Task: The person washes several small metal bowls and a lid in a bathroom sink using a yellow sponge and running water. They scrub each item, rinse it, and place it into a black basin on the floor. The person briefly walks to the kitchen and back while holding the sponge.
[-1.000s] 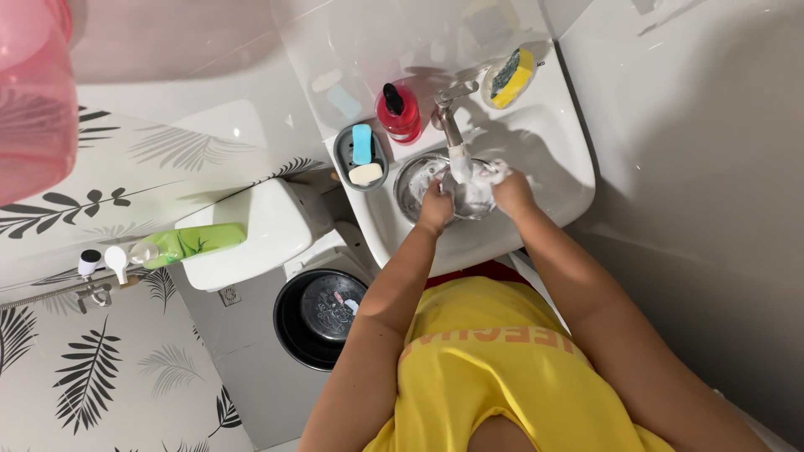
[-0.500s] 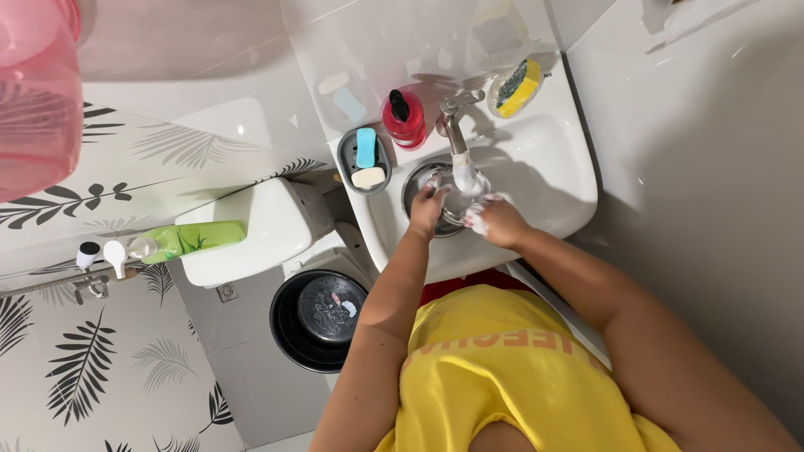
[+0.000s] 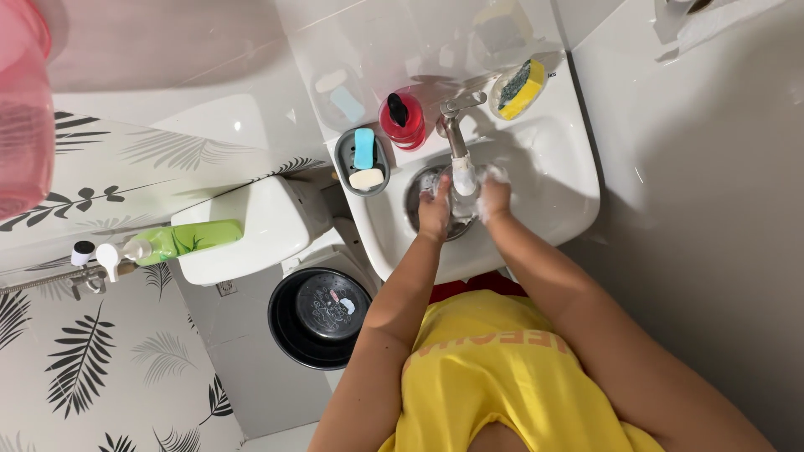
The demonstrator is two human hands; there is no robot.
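1. Left hand [image 3: 435, 211]: just above centre of the frame, over the metal bowl [image 3: 419, 194] in the basin; fingers curled and soapy, resting on the bowl's rim area. Whether they actually clamp the bowl cannot be told.
2. Right hand [image 3: 494, 198]: just right of the left hand, on the other side of the tap's water stream, covered in white foam; fingers bent inward. What it grips, if anything, cannot be told under the suds.
3. Metal bowl: round, steel, sitting in the sink's hollow under the spout, mostly hidden by both hands.
4. Tap [image 3: 455, 125]: chrome, upper centre, spout pointing down toward the hands, with a white stream falling between them.
5. Sink [image 3: 557, 180]: white ceramic, upper centre-right of the frame.
6. Soap dish [image 3: 344, 159]: grey, on the sink's left ledge, holding a blue bar [image 3: 363, 147] and a cream bar [image 3: 367, 178].
7. Red bottle [image 3: 403, 119]: black cap, between soap dish and tap.
8. Sponge [image 3: 521, 84]: yellow and green, in a small dish right of the tap.
9. Toilet tank [image 3: 251, 230]: white, left of the sink, with a green bottle [image 3: 188, 239] lying on it.
10. Black basin [image 3: 321, 305]: round, on the floor, lower centre-left.
11. Pink bucket [image 3: 23, 100]: upper left edge.
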